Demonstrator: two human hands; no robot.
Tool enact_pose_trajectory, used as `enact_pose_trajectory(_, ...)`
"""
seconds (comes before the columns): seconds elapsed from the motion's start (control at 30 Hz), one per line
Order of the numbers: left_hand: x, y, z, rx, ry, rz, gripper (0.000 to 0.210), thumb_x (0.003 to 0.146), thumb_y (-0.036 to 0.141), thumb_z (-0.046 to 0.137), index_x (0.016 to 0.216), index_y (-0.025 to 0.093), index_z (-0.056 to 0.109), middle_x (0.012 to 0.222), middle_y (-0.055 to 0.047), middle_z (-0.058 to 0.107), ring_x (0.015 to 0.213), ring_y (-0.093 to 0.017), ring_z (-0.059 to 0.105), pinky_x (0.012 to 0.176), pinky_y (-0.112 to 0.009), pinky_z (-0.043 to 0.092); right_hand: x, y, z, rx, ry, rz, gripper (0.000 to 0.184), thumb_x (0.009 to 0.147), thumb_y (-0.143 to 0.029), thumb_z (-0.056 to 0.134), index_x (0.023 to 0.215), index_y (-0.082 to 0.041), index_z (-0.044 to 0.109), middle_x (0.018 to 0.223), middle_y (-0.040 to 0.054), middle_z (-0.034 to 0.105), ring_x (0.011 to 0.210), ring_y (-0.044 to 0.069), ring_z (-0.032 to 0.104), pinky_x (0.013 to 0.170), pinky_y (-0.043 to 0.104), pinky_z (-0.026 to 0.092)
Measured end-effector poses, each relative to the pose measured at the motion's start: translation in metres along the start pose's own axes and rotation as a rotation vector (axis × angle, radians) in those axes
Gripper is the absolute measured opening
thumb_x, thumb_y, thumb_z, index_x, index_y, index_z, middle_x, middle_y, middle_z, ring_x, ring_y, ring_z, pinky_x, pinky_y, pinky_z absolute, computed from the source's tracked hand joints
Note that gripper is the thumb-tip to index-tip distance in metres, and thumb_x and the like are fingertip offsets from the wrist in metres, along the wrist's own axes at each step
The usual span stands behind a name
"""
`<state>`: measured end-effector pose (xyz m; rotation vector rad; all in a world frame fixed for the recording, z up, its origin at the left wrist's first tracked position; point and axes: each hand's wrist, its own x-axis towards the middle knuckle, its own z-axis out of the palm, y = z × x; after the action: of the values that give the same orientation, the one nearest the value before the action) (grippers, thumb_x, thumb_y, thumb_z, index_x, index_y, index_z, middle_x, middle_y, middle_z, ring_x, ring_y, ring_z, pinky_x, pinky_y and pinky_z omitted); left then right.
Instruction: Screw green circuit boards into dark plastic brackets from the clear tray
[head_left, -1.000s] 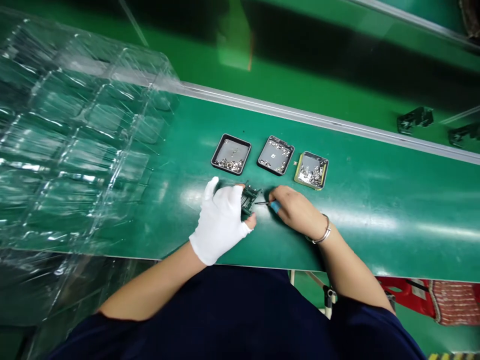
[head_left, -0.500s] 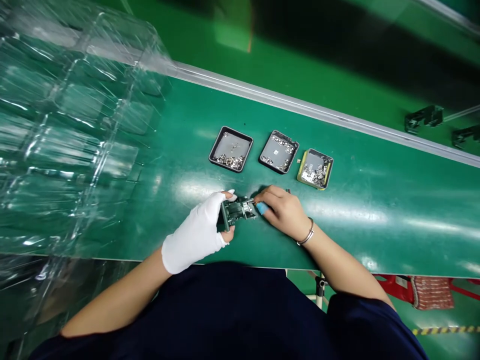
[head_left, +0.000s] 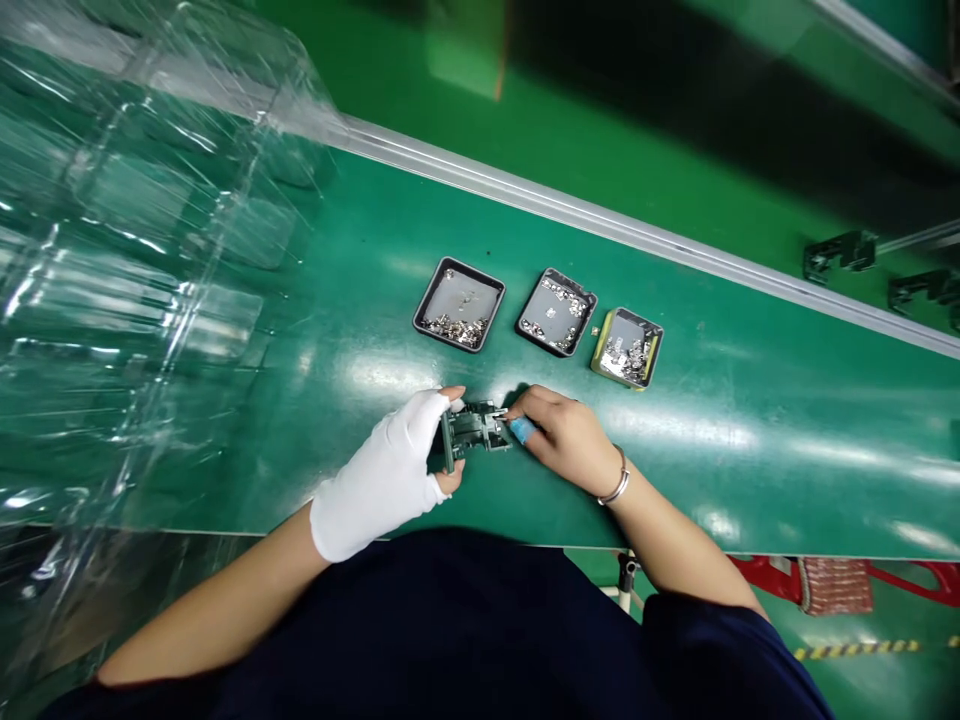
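My left hand (head_left: 397, 465), in a white glove with bare fingertips, grips a dark green plastic housing (head_left: 472, 430) between thumb and fingers. My right hand (head_left: 562, 435), blue tape round its thumb, is pinched at the housing's right end. Whatever small piece sits in that pinch is too small to make out. Beyond the hands lie three shallow trays of small shiny metal parts: a left tray (head_left: 428, 293), a middle tray (head_left: 529, 297) and a yellow-sided right tray (head_left: 600, 360).
Stacked clear plastic blister trays (head_left: 150, 200) take up the left side of the green table (head_left: 750, 390). A metal rail (head_left: 600, 220) runs along the far edge. Beyond it, dark green housings (head_left: 840, 255) stand at the right. A red stool with a woven cushion (head_left: 836, 585) is below the near edge.
The whole view has shifted slightly. Both hands remain at the housing, with the right fingertips still against its right end. The housing looks turned a little.
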<state>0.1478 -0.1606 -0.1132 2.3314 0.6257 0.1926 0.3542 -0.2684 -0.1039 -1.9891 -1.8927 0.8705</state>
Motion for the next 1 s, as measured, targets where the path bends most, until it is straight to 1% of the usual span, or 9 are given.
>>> enact_pose_trajectory(0.13, 0.000, 0.000, -0.001, -0.003, -0.016, -0.013, 0.062, 0.077, 0.022, 0.058, 0.134, 0.016, 0.034, 0.123, -0.014, 0.055, 0.116, -0.030, 0.056, 0.097, -0.046, 0.049, -0.004, -0.001, -0.001, -0.038, -0.027, -0.055, 0.030, 0.078, -0.004, 0.050, 0.102, -0.020, 0.061, 0.100, 0.0040, 0.064, 0.093, 0.017, 0.060, 0.070, 0.024, 0.042)
enact_pose_trajectory(0.33, 0.002, -0.002, -0.001, -0.016, 0.003, 0.009, 0.062, 0.077, 0.022, 0.059, 0.134, 0.015, 0.034, 0.125, -0.014, 0.056, 0.118, -0.030, 0.055, 0.098, -0.044, 0.049, -0.005, -0.013, 0.002, -0.172, -0.078, 0.041, 0.024, 0.079, -0.007, 0.050, 0.096, -0.019, 0.062, 0.091, 0.0050, 0.064, 0.083, 0.018, 0.060, 0.062, 0.025, 0.041)
enact_pose_trajectory(0.4, 0.002, -0.003, 0.001, -0.031, 0.023, 0.006, 0.057, 0.077, 0.023, 0.060, 0.129, 0.016, 0.038, 0.122, -0.013, 0.058, 0.115, -0.029, 0.058, 0.096, -0.043, 0.050, -0.006, -0.006, -0.001, -0.062, -0.017, 0.007, 0.026, 0.080, -0.007, 0.050, 0.099, -0.019, 0.062, 0.096, 0.0045, 0.066, 0.088, 0.018, 0.061, 0.069, 0.026, 0.044)
enact_pose_trajectory(0.53, 0.003, -0.003, 0.005, -0.082, 0.149, 0.062, 0.041, 0.078, 0.027, 0.062, 0.114, 0.018, 0.045, 0.117, -0.012, 0.060, 0.111, -0.029, 0.061, 0.093, -0.043, 0.052, -0.008, 0.006, -0.006, 0.124, 0.275, -0.083, 0.019, 0.089, -0.021, 0.052, 0.105, -0.017, 0.063, 0.113, 0.0098, 0.064, 0.106, 0.021, 0.057, 0.093, 0.037, 0.042)
enact_pose_trajectory(0.63, 0.000, -0.002, 0.008, -0.101, 0.273, 0.143, 0.035, 0.080, 0.028, 0.062, 0.110, 0.020, 0.044, 0.119, -0.013, 0.059, 0.113, -0.028, 0.060, 0.094, -0.044, 0.052, -0.007, 0.000, -0.002, 0.340, 0.325, -0.073, 0.018, 0.092, -0.031, 0.053, 0.094, -0.017, 0.062, 0.100, 0.0076, 0.066, 0.095, 0.017, 0.060, 0.089, 0.034, 0.045)
enact_pose_trajectory(0.73, -0.004, -0.006, 0.012, -0.053, 0.314, 0.190, 0.051, 0.081, 0.036, 0.060, 0.125, 0.020, 0.039, 0.127, -0.017, 0.055, 0.119, -0.032, 0.057, 0.096, -0.048, 0.050, -0.004, -0.008, 0.004, 0.477, 0.383, -0.063, 0.020, 0.090, -0.034, 0.055, 0.080, -0.017, 0.056, 0.086, 0.0038, 0.064, 0.081, 0.014, 0.061, 0.077, 0.028, 0.049)
enact_pose_trajectory(0.87, -0.002, -0.019, 0.015, 0.065, 0.311, 0.237, 0.079, 0.081, 0.046, 0.058, 0.146, 0.020, 0.021, 0.141, -0.020, 0.044, 0.125, -0.036, 0.050, 0.097, -0.051, 0.050, -0.005, -0.014, 0.013, 0.156, 0.452, -0.199, 0.010, 0.083, -0.028, 0.061, 0.086, -0.019, 0.057, 0.090, 0.0033, 0.066, 0.087, 0.016, 0.061, 0.101, 0.042, 0.039)
enact_pose_trajectory(0.93, 0.003, -0.024, 0.017, 0.140, 0.317, 0.261, 0.078, 0.082, 0.043, 0.058, 0.146, 0.021, 0.020, 0.140, -0.019, 0.047, 0.124, -0.035, 0.052, 0.096, -0.050, 0.051, -0.007, -0.018, 0.017, -0.067, 0.394, -0.278, 0.013, 0.081, -0.024, 0.061, 0.093, -0.020, 0.059, 0.098, 0.0045, 0.067, 0.095, 0.018, 0.059, 0.111, 0.049, 0.024)
enact_pose_trajectory(1.0, 0.006, -0.030, 0.021, 0.193, 0.315, 0.307, 0.072, 0.081, 0.039, 0.060, 0.143, 0.023, 0.026, 0.134, -0.016, 0.054, 0.120, -0.033, 0.056, 0.094, -0.047, 0.053, -0.010, -0.021, 0.018, -0.177, 0.302, -0.363, 0.018, 0.082, -0.025, 0.060, 0.100, -0.022, 0.059, 0.107, 0.0047, 0.067, 0.102, 0.019, 0.058, 0.115, 0.048, 0.018)
